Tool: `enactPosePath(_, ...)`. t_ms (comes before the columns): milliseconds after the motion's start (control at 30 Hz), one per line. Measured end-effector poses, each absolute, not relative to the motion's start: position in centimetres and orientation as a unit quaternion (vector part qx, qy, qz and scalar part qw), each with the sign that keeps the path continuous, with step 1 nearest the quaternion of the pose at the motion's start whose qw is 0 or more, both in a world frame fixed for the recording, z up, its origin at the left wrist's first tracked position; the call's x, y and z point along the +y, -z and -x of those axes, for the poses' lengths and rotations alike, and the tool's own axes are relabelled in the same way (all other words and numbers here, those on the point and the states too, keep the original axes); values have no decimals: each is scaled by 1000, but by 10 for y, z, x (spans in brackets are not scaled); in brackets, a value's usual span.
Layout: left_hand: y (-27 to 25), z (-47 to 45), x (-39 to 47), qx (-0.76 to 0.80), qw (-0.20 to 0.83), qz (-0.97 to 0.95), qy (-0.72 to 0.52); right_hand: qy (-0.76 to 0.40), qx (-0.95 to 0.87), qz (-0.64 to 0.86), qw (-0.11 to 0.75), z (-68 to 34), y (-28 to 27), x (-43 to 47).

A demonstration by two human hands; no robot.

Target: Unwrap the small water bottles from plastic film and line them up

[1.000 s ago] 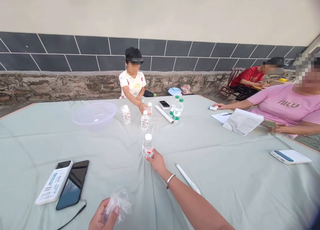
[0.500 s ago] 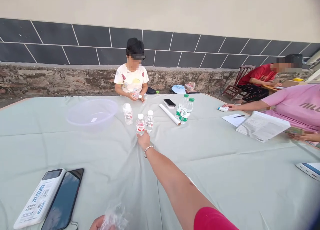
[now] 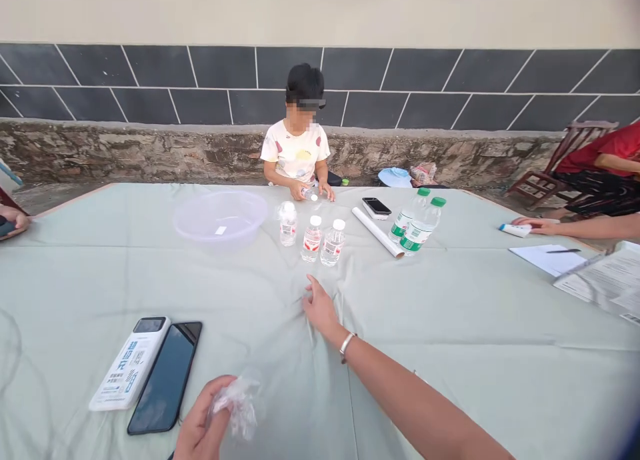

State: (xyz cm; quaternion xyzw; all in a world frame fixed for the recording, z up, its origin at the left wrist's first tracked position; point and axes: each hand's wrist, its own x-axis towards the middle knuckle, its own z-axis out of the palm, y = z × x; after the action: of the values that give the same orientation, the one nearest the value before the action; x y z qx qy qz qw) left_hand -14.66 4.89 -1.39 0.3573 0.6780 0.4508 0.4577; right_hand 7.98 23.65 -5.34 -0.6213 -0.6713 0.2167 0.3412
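Crumpled clear plastic wrap [image 3: 240, 407] is pinched in my left hand [image 3: 207, 410] at the bottom of the view. My right hand [image 3: 320, 308], with a bangle on the wrist, hovers over or rests on the cloth just in front of the small bottles; its fingers are apart and hold nothing. Closest to it stand a small clear bottle with a white cap [image 3: 311, 240] and a similar bottle [image 3: 333, 244] on its right. A third white-capped bottle [image 3: 287, 225] is upright to the left, with clear plastic beside it. Across the table, a person [image 3: 296, 153] handles another small bottle [image 3: 310, 194] lying tilted.
On the pale cloth-covered table [image 3: 425, 380] are a translucent basin [image 3: 220, 241], a white roll [image 3: 377, 232], green-capped bottles [image 3: 419, 228] and a phone on a box [image 3: 376, 208]. A white power bank [image 3: 131, 367] and black phone [image 3: 165, 380] lie at left. Papers [image 3: 547, 259] lie right.
My right hand has let go of the small bottle and drawn back toward me. My left hand with the plastic wrap has come further into view. The camera has turned left.
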Motion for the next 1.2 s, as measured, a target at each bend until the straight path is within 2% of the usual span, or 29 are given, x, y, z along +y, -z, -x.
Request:
enactPosePath(100, 0, 158, 75, 647, 506, -339, -459, -148, -769, 574, 239, -101, 63, 195)
enactPosePath(233, -11, 159, 127, 557, 592, -252, -525, -90, -786, 588, 168, -107, 68, 177)
enactPosePath(333, -32, 158, 183, 528, 614, -186, -557, -71, -790, 589, 153, -103, 67, 180)
enactPosePath(567, -107, 170, 315, 471, 595, -174, -627, -65, -791, 591, 148, -101, 67, 179)
enactPosePath(700, -98, 166, 329, 494, 582, -220, -607, -75, -792, 590, 137, -101, 66, 178)
enactPosePath(800, -59, 156, 292, 568, 538, -333, -527, -80, -798, 582, 129, -102, 66, 179)
enactPosePath(867, -25, 150, 249, 623, 489, -441, -422, -85, -806, 572, 124, -101, 66, 182)
enactPosePath(1033, 50, 140, 133, 632, 243, -711, -190, -161, -809, 549, 133, -81, 60, 210)
enactPosePath(1200, 78, 134, 88, 511, 31, -842, -173, -238, -751, 580, 209, -44, 60, 260)
